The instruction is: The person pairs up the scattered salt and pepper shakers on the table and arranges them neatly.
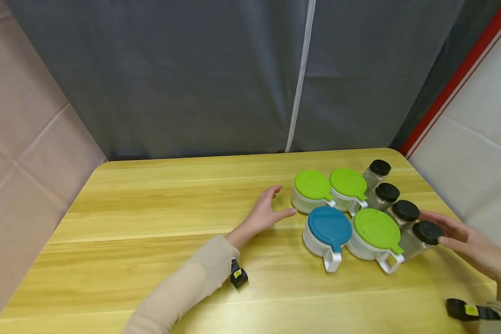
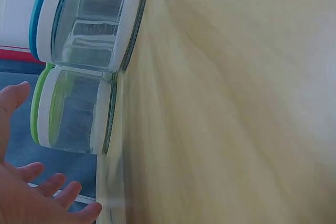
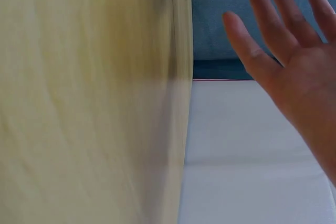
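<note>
My left hand (image 1: 264, 214) stands open just left of the jars, thumb and fingers spread. Its nearest neighbours are a green-lidded seasoning jar (image 1: 312, 185) and a blue-lidded seasoning jar (image 1: 329, 227) with a white handle. In the left wrist view both jars show clear glass sides, and a gap separates the thumb from them. On the other side, my right hand (image 1: 469, 239) reaches around the nearest black-capped glass jar (image 1: 427, 233), thumb and fingertips right at its cap. The right wrist view shows the right fingers (image 3: 273, 24) extended and spread.
Two more green-lidded jars (image 1: 377, 228) stand close against the others. Several black-capped jars (image 1: 406, 210) form a slanting row along their right side. The wooden table (image 1: 150, 222) ends at a dark grey curtain (image 1: 183, 83) behind and a white panel (image 1: 480, 134) on the right.
</note>
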`<state>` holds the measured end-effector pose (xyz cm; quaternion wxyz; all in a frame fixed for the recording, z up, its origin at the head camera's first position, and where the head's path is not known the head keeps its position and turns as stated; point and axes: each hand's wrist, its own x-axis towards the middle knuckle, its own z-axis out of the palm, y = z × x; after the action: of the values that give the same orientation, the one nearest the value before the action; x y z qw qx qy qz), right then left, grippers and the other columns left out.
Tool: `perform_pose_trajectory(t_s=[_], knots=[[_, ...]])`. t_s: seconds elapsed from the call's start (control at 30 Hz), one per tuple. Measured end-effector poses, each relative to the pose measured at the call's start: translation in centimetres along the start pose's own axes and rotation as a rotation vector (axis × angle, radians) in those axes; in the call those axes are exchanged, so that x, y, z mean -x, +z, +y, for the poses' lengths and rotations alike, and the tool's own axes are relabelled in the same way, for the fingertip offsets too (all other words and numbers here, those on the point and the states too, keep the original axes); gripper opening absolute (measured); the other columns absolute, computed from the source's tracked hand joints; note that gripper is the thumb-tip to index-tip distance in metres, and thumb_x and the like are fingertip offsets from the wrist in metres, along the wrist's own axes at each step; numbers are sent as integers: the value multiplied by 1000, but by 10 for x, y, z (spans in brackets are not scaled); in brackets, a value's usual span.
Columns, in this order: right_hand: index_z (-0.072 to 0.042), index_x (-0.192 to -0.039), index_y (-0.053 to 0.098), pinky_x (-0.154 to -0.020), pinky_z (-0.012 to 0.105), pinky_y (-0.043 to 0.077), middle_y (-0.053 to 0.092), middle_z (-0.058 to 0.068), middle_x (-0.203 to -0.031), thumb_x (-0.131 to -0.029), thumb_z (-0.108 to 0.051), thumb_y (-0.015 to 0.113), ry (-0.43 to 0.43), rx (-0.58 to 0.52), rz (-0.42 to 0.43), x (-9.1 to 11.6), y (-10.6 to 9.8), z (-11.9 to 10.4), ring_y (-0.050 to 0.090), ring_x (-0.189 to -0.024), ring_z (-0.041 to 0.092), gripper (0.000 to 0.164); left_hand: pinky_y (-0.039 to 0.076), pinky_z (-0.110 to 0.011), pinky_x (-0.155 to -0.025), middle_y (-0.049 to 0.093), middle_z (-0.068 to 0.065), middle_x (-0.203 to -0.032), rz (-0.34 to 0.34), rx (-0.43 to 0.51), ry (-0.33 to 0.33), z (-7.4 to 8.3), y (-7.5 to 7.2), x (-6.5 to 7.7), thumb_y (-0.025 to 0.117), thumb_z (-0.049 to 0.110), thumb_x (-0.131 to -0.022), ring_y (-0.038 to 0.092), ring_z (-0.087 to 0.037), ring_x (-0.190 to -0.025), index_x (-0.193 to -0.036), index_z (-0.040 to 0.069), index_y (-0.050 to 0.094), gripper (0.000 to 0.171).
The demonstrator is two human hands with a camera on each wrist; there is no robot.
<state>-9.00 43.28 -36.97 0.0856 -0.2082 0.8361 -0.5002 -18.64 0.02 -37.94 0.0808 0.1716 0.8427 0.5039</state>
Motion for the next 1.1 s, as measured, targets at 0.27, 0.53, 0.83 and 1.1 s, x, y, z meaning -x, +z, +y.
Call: perform_pose_trajectory(t_s=[0.27,0.53,0.83,1.1], knots=[[-11,-139,24,-75,9,36,30,-20,-130,-86,18,37,-10,25,-4,2,3,4,30,-111,-10,62,33,-32,-94,33,-9,-134,8,-13,8,0,11,-17,70,35,-74,36,-23,-118,-137,9,27,80],[-7,-137,26,-75,13,40,35,-17,-127,-85,18,38,-14,-20,-3,2,5,1,38,-109,-8,58,32,-31,-95,30,-9,-137,-14,15,-7,5,22,-31,72,38,-71,35,-22,-120,-139,13,20,89],[-8,-133,34,-75,10,38,39,-17,-125,-83,21,39,-37,-7,35,2,7,2,38,-108,-8,58,28,-33,-97,27,-6,-138,-3,-3,-21,15,30,-40,73,40,-69,29,-17,-123,-140,13,17,94],[-9,-132,35,-73,9,38,40,-19,-123,-84,18,43,-5,54,71,3,8,0,38,-106,-10,55,26,-33,-98,27,-6,-139,9,-17,-30,16,38,-47,74,41,-67,27,-17,-124,-140,13,15,98]])
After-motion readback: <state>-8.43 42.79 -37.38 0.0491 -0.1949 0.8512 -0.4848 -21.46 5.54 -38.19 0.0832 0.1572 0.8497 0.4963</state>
